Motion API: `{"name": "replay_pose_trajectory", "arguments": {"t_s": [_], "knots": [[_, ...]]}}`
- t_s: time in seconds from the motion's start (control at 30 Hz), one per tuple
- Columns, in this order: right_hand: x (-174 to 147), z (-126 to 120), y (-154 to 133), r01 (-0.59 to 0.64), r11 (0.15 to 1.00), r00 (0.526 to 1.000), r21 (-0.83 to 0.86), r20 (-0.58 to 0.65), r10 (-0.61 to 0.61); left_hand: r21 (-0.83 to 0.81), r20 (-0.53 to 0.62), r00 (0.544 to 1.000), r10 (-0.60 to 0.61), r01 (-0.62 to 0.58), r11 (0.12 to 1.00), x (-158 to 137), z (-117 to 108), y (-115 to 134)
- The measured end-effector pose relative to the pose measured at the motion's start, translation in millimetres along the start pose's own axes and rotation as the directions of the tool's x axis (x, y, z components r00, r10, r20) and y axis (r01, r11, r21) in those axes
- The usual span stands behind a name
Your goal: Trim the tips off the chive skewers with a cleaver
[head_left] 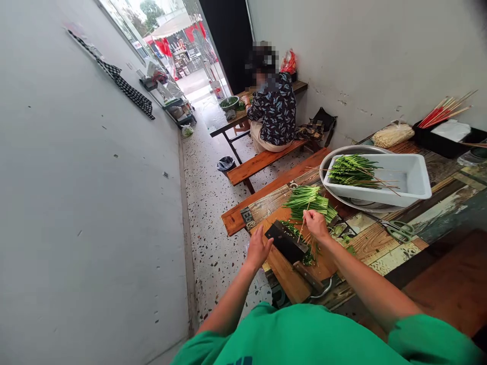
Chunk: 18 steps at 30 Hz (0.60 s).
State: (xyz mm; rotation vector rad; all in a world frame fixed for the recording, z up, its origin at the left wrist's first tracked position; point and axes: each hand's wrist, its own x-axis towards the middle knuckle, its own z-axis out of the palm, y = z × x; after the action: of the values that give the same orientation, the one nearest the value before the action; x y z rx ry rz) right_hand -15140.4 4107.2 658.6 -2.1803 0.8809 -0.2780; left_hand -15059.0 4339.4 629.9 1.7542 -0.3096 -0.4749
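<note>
My right hand point(316, 224) pinches a thin bamboo skewer point(302, 232), which slants down toward the cleaver's edge. My left hand point(258, 248) is held with its fingers apart, just left of the cleaver point(283, 241), and holds nothing. The cleaver's dark blade lies across the wooden cutting board point(283, 274), its handle pointing toward me. Chopped green bits point(291, 229) are scattered beside the blade, with a few loose skewers near them. Behind my right hand lies a pile of long green stalks point(304, 197), which look like chives.
A white tub point(413, 175) with skewered greens point(352, 170) sits in a metal basin point(324, 187). Scissors point(401, 230) lie nearer me. At the back right are bundled skewers point(393, 134) and a black box point(426, 134). A person point(274, 109) sits on a bench point(251, 169) ahead.
</note>
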Motion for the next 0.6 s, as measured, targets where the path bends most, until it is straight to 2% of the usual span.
{"name": "replay_pose_trajectory", "arguments": {"t_s": [0.1,0.2,0.3,0.4,0.5,0.57,0.6], "knots": [[-35.8,3.4,-27.1,0.102,0.987,0.994,0.126,0.014,-0.105,0.165,0.057,0.977,0.206,-0.213,0.963,16.8,6.3,28.4],[-74.9,7.2,-51.1,0.171,0.959,0.979,0.226,0.070,-0.191,0.323,0.110,0.953,0.283,-0.303,0.896,27.8,15.8,47.5],[-106.8,11.4,-69.7,0.197,0.934,0.955,0.298,0.157,-0.251,0.370,0.124,0.926,0.356,-0.376,0.850,29.5,16.4,50.5],[-126.1,19.8,-76.9,0.141,0.910,0.925,0.390,0.275,-0.261,0.322,0.163,0.885,0.436,-0.465,0.824,21.9,0.4,39.0],[-134.3,34.4,-63.7,-0.016,0.903,0.882,0.429,0.431,-0.189,0.340,0.217,0.907,0.360,-0.416,0.843,9.0,-25.6,16.9],[-137.8,44.9,-40.9,-0.074,0.939,0.871,0.335,0.481,-0.104,0.412,0.257,0.934,0.249,-0.339,0.846,-0.4,-40.9,-2.0],[-140.2,49.2,-26.0,-0.053,0.971,0.880,0.235,0.471,-0.066,0.461,0.271,0.945,0.181,-0.293,0.838,-4.9,-46.3,-12.2]]}}
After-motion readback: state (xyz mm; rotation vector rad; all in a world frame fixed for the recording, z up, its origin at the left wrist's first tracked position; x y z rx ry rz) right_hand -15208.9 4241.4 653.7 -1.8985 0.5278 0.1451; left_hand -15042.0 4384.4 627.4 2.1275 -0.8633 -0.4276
